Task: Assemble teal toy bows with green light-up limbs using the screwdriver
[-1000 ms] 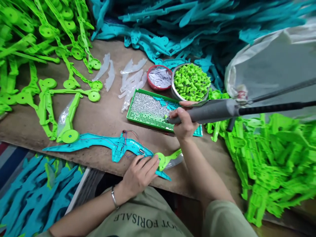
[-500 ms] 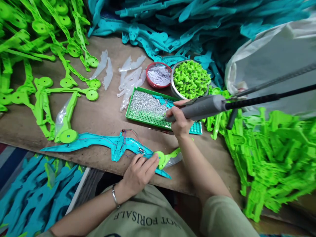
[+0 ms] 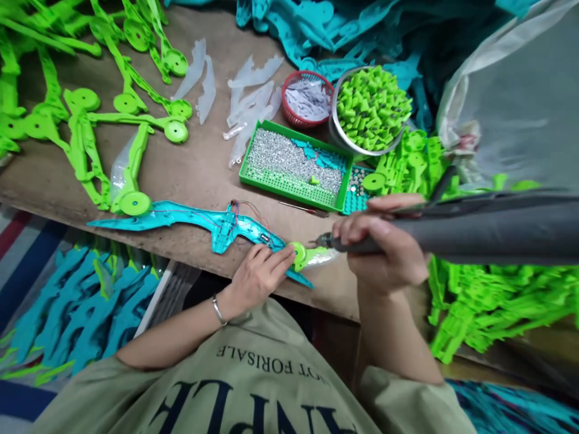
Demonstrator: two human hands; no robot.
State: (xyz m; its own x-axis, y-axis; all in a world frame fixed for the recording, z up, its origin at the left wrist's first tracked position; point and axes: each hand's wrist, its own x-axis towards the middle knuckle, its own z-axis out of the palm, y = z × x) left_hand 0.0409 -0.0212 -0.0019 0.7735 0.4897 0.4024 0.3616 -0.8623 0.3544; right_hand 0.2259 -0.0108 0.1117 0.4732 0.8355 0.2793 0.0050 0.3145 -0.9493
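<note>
A blue plastic toy bow half (image 3: 181, 212) lies across the table's front, with thin wires around its middle. Green disc-ended arms are joined to it: a left arm (image 3: 134, 202) and a right arm (image 3: 299, 256), each with a translucent piece. My left hand (image 3: 260, 274) rests on the bow half, fingers together at its edge beside the right green disc; its thumb is hidden. My right hand (image 3: 384, 244) is wrapped around a dark grey electric screwdriver (image 3: 479, 226). The tool's tip points left, just above the right green arm. Whether a screw sits on the tip is too small to tell.
Behind the bow half stand a green tray (image 3: 294, 196) of screws, a red basket (image 3: 289, 114) of white strips and a metal bowl (image 3: 335, 129) of green pieces. Green parts (image 3: 479, 307) heap at right, blue parts (image 3: 307, 24) at back. A screwdriver (image 3: 312, 210) lies before the tray.
My right hand has brought the electric screwdriver from over the screw tray toward me, down beside the right green disc. My left hand stays on the bow half. The view has shifted.
</note>
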